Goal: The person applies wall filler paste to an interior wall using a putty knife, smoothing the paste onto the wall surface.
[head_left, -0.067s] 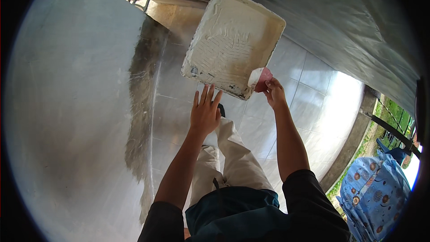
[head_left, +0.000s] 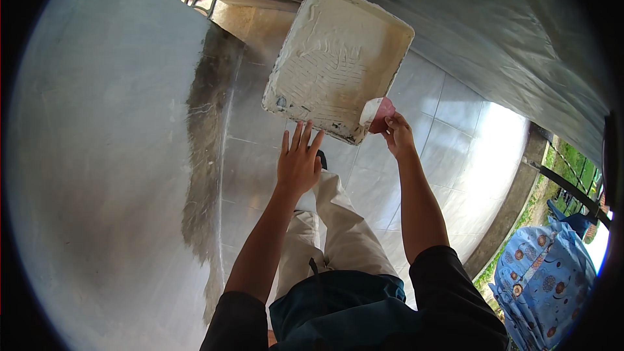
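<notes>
A rectangular paint tray, coated with off-white paint, is tilted in front of me with dark scuffs along its near edge. My right hand pinches a small pink spreader at the tray's near right corner. White paint covers the spreader's left part, which overlaps the tray rim. At the near edge, my left hand has its fingers spread, with the fingertips at the rim. Whether they press on it I cannot tell.
On the left rises a grey-white wall with a rough dark unpainted strip along its base. Grey floor tiles lie below. Plastic sheeting hangs at upper right. A blue patterned cloth is at lower right, near a concrete ledge.
</notes>
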{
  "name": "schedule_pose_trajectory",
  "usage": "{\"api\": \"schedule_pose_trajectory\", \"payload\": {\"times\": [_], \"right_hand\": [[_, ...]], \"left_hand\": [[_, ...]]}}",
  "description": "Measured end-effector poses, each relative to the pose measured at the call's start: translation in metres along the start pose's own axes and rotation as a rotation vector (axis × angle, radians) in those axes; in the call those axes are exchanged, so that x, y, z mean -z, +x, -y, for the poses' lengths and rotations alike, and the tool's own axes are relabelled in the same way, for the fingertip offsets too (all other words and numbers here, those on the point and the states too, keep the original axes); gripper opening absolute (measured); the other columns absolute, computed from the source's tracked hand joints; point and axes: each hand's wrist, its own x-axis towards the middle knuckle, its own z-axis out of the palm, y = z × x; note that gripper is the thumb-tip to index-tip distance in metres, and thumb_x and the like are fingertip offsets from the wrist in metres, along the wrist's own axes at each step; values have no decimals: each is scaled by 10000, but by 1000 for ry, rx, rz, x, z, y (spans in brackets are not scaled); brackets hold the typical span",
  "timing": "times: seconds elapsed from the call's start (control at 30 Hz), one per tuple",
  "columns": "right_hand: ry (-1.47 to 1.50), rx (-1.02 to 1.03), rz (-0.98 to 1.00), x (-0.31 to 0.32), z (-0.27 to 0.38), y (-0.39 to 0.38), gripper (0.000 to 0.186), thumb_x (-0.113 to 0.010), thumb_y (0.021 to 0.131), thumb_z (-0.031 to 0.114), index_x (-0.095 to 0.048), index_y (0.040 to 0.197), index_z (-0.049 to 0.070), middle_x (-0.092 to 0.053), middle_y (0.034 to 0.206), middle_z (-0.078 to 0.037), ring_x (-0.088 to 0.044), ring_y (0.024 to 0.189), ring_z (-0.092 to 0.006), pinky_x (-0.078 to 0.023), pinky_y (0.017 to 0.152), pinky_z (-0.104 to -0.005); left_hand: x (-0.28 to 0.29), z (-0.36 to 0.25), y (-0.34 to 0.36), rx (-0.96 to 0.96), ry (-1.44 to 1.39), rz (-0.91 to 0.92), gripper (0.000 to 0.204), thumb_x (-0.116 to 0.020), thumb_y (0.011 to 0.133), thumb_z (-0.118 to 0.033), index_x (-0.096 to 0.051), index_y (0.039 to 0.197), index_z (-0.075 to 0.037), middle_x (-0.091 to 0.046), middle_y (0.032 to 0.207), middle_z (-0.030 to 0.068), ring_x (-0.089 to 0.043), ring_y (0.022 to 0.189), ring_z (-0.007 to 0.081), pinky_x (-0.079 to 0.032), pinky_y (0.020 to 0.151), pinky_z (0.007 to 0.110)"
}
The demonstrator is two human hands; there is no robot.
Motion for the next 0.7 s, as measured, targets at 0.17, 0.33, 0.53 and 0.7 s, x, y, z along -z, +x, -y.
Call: {"api": "schedule_pose_trajectory", "payload": {"times": [0.17,0.33,0.53,0.7], "right_hand": [[48,-4,19,1,-7,0,329,-511,953,44,-528,1281,32,-614,1143,-55,-595,1069,-220,-461,956,-401],[94,-7,23,10,-14,2,340,-512,954,44,-523,1293,32,-610,1161,-69,-591,1084,-231,-464,962,-404],[99,-11,14,22,-23,4,332,-513,961,52,-524,1291,23,-612,1187,-81,-591,1093,-232,-462,977,-398],[113,-23,-91,40,-31,2,324,-515,958,47,-534,1280,30,-627,1166,-73,-596,1089,-219,-463,960,-384]], "left_hand": [[-4,-1,3,26,20,59,699,-603,878,-251,-309,1511,-218,-238,1597,127,-195,1484,305,-127,1201,525],[-5,5,3,45,66,132,715,-612,875,-277,-302,1518,-233,-209,1609,115,-178,1489,306,-109,1204,522],[-10,5,1,31,62,120,714,-625,868,-291,-323,1511,-220,-194,1612,118,-173,1490,311,-117,1203,524],[-12,5,0,17,12,99,722,-627,864,-251,-313,1512,-199,-183,1609,144,-162,1489,342,-125,1193,548]]}}
